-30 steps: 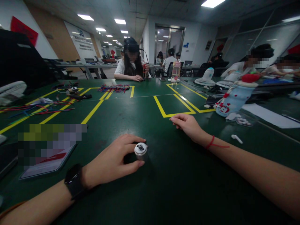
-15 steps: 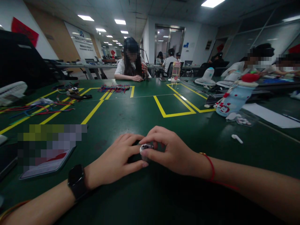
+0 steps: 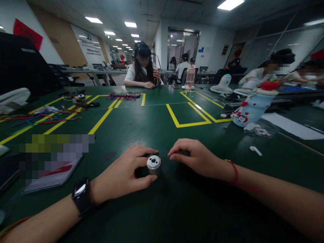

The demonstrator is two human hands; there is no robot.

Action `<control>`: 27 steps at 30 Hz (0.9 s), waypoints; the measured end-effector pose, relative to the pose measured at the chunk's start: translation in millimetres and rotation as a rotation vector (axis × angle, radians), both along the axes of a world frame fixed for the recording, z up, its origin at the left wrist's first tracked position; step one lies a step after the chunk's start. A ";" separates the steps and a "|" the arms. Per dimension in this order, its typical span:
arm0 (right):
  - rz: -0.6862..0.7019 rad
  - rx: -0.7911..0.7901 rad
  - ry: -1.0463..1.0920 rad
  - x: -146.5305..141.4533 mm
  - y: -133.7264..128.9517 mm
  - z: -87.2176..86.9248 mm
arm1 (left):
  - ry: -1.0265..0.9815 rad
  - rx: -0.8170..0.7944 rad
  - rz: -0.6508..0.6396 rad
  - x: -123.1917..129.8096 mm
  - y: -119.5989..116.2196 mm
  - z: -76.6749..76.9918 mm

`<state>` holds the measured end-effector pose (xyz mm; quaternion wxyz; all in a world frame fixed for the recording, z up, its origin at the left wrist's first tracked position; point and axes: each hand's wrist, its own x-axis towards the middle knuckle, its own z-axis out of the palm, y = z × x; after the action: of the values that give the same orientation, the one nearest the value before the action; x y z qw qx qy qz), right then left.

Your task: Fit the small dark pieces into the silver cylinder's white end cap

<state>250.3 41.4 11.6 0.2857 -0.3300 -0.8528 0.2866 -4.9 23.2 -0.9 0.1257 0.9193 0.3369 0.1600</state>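
A small metal cylinder stands upright on the green table, its pale top face marked by dark holes. My left hand is curved around its left side, thumb at the front and forefinger against it. To the right of the cylinder, and apart from it, is my right hand. Its thumb and forefinger are brought together in a pinch, and whatever may be between the tips is too small or hidden to make out.
On the right are a blue bottle, a plastic bag and a white earbud. A partly blurred flat packet lies on the left, with loose wires beyond. Across the table sits a person.
My right hand has drawn away to the right from the cylinder, uncovering its top. My left hand has stayed around it.
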 end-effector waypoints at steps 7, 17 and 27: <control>0.135 0.051 -0.193 8.5 5.6 -13.6 | -0.005 -0.004 -0.001 -1.7 -0.3 -0.2; 0.138 0.015 -0.131 10.8 1.0 -12.1 | 0.009 -0.008 -0.001 -1.4 -1.0 -0.7; -0.431 -0.283 0.346 32.3 47.4 -17.4 | -0.012 -0.025 -0.002 -0.2 -1.8 0.7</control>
<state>282.6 88.8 -5.8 0.4321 -0.4861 -0.6535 0.3872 -5.1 21.4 -0.2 0.1391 0.9171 0.3370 0.1610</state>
